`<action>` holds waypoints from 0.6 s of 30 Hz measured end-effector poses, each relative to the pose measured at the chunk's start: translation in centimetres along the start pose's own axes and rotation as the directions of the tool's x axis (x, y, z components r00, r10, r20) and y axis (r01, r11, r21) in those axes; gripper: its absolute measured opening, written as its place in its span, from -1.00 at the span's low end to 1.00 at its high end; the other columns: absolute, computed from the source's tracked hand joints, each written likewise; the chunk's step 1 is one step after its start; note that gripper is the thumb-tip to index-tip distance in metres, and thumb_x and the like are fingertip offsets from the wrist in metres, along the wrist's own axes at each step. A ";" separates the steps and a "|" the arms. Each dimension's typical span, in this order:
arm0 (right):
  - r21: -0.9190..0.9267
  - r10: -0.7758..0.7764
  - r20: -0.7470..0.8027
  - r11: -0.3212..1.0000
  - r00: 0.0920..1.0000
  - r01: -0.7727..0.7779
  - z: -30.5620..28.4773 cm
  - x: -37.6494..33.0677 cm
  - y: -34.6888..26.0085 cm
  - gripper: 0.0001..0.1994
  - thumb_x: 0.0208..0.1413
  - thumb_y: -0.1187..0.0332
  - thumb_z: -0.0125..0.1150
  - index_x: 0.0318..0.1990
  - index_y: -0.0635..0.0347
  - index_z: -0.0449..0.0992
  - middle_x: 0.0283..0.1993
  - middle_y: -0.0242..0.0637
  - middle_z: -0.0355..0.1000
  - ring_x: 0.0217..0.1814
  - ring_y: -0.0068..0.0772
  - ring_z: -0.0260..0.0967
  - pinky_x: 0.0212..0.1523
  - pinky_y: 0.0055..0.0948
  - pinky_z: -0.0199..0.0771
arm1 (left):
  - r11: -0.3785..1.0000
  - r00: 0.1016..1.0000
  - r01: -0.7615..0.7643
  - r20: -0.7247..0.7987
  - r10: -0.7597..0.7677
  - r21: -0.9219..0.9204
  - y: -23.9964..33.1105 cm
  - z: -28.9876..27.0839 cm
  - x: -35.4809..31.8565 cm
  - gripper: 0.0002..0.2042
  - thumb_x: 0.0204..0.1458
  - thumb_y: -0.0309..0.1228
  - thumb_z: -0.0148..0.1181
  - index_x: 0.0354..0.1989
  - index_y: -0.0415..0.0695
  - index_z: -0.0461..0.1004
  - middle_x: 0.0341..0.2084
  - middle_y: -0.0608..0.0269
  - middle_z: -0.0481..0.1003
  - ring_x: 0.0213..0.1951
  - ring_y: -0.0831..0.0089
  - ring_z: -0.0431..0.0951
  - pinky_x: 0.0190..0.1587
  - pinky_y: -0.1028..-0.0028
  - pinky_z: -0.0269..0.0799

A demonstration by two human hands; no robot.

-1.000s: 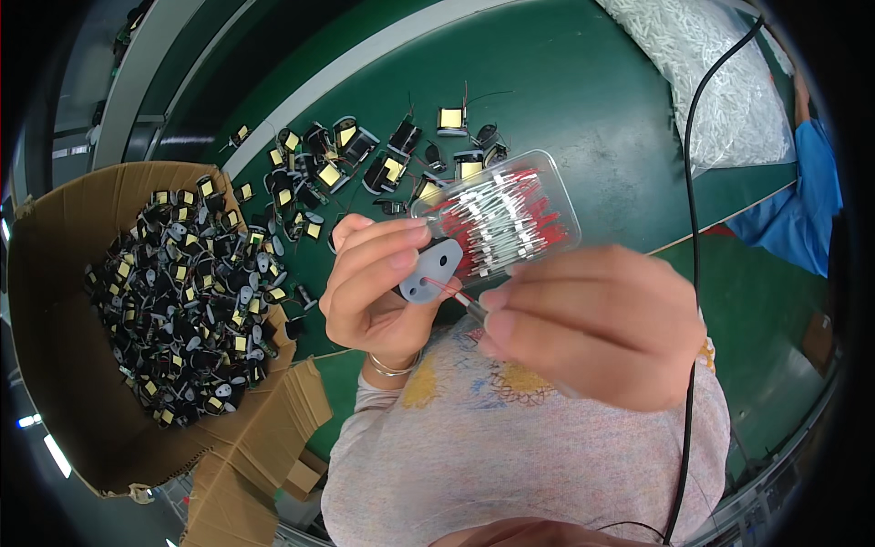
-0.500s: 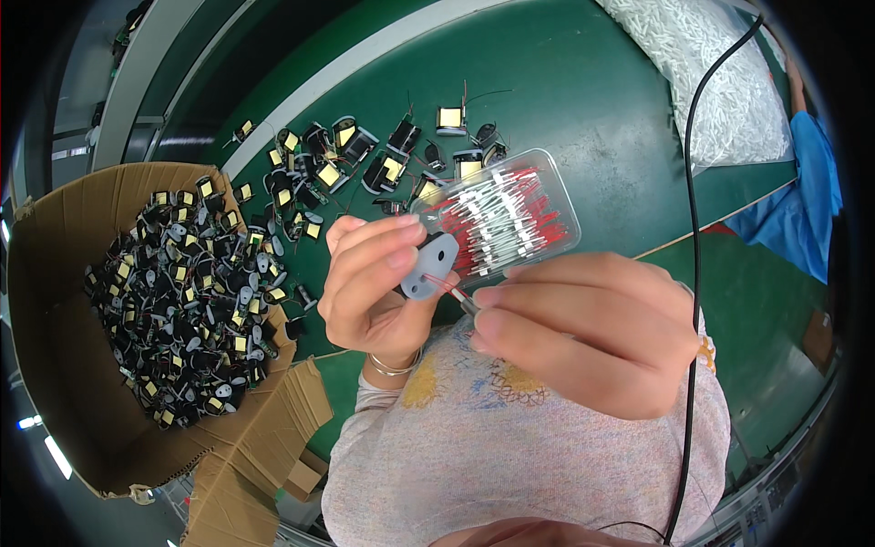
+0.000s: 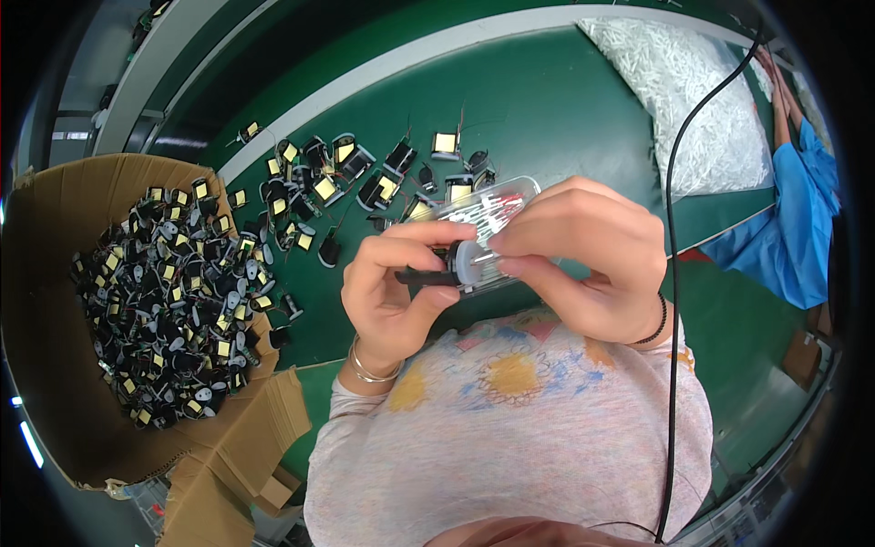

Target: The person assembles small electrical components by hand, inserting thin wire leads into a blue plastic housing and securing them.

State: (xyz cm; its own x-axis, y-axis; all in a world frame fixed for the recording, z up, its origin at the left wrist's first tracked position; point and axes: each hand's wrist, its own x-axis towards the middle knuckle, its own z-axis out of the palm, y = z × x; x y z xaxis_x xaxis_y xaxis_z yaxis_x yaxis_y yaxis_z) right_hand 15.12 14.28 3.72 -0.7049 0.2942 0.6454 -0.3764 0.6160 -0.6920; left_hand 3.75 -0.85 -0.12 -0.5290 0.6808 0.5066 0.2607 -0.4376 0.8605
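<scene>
The person's two hands (image 3: 392, 287), one held part (image 3: 468, 263)!
We've got one clear tray (image 3: 521, 180), one cardboard box (image 3: 41, 346), one bag (image 3: 697, 114), one black cable (image 3: 671, 292), over a dozen loose parts (image 3: 445, 144), dozens of boxed parts (image 3: 169, 292).

In front, a black cable (image 3: 672, 228) crosses a bag (image 3: 700, 186) of white pieces (image 3: 670, 82) (perhaps tubes), near blue clothing (image 3: 779, 223).

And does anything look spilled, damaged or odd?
The cardboard box looks worn: its edge is ragged and a flap hangs down. Black units lie scattered at odd angles on the table beside it; whether spilled or laid there, I can't tell. The unit in the left hand shows no clear damage.
</scene>
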 end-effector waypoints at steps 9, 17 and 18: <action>-0.357 -0.282 0.014 0.895 0.959 0.268 -0.4 -0.4 0.5 -0.74 -0.38 0.62 0.19 -0.38 0.33 0.53 -0.43 -0.24 0.42 -0.46 -0.33 0.38 -0.42 -0.46 0.45 | 0.996 0.996 0.086 -0.018 -0.086 -0.018 0.0 1.5 1.5 -0.81 -0.04 -0.55 0.21 -0.34 -0.31 0.32 -0.20 -0.16 0.47 -0.12 0.24 0.51 -0.06 0.39 0.41; -0.377 -0.247 0.028 0.895 0.969 0.239 -1.4 0.5 0.1 -0.77 -0.37 0.69 0.20 -0.42 0.31 0.52 -0.46 -0.23 0.46 -0.44 -0.30 0.43 -0.41 -0.45 0.43 | 0.999 0.999 0.031 -0.034 -0.030 0.016 0.1 2.8 2.9 -0.81 -0.06 -0.57 0.23 -0.35 -0.35 0.34 -0.26 -0.15 0.50 -0.15 0.22 0.55 -0.15 0.45 0.46; -0.378 -0.224 -0.009 0.903 0.975 0.204 -1.3 0.4 0.2 -0.80 -0.35 0.68 0.23 -0.45 0.30 0.52 -0.48 -0.23 0.46 -0.45 -0.30 0.43 -0.42 -0.44 0.43 | 0.999 0.999 0.008 -0.036 -0.006 0.046 -0.1 3.0 2.9 -0.82 -0.06 -0.58 0.22 -0.35 -0.35 0.34 -0.27 -0.12 0.50 -0.15 0.22 0.54 -0.15 0.45 0.46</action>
State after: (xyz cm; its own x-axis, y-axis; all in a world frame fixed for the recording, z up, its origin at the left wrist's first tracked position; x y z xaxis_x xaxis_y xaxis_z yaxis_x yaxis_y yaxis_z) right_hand 15.55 15.45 4.21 -0.5973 0.1558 0.7868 -0.2566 0.8923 -0.3715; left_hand 4.56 2.92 1.48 -0.5595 0.6616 0.4992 0.2934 -0.4052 0.8659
